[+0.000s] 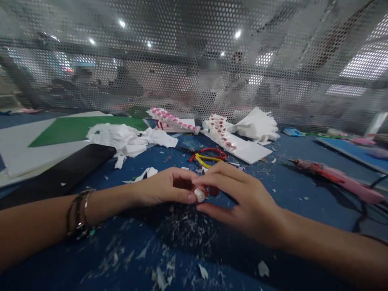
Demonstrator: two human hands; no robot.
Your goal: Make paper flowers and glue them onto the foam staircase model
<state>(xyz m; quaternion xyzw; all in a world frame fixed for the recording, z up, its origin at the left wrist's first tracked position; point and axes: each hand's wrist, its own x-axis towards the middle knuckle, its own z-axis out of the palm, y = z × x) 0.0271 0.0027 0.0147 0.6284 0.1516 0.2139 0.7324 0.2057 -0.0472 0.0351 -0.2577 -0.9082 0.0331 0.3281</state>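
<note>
Head view: the left hand [163, 186] pinches a small white ball [199, 195] above the tabletop [291, 192], short of its far edge, likely for steadiness; the right hand [250, 198] curls beside it, grip unclear.

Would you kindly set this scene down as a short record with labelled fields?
Left hand: thumb and fingers hold a small white piece
Right hand: fingers curved close about the piece; contact unclear
Surface: blue tabletop, strewn with pale scraps
Beyond hands: tool with red and yellow handles
Right side: pink tool with pointed tip
Left side: flat black object, green sheet
Behind: perforated screen
</note>
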